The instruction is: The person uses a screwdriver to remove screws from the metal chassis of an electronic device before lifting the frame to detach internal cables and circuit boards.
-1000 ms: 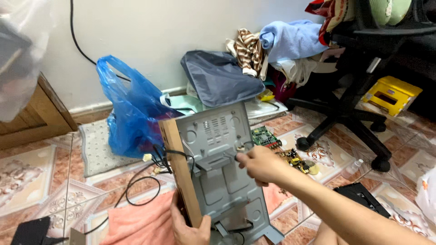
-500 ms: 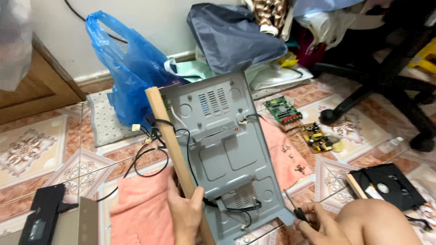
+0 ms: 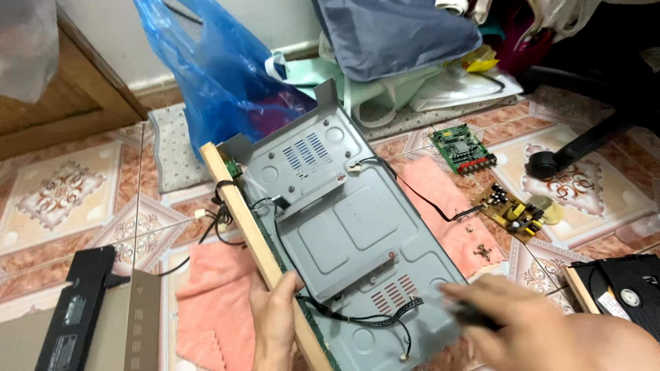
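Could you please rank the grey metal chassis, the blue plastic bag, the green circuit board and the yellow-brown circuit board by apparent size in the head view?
1. grey metal chassis
2. blue plastic bag
3. green circuit board and yellow-brown circuit board: these look alike, so I would not rank them.

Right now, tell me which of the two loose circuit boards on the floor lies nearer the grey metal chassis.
The brownish-yellow circuit board, whose black wire runs to the grey metal chassis. The green circuit board lies farther up, beside the pink cloth.
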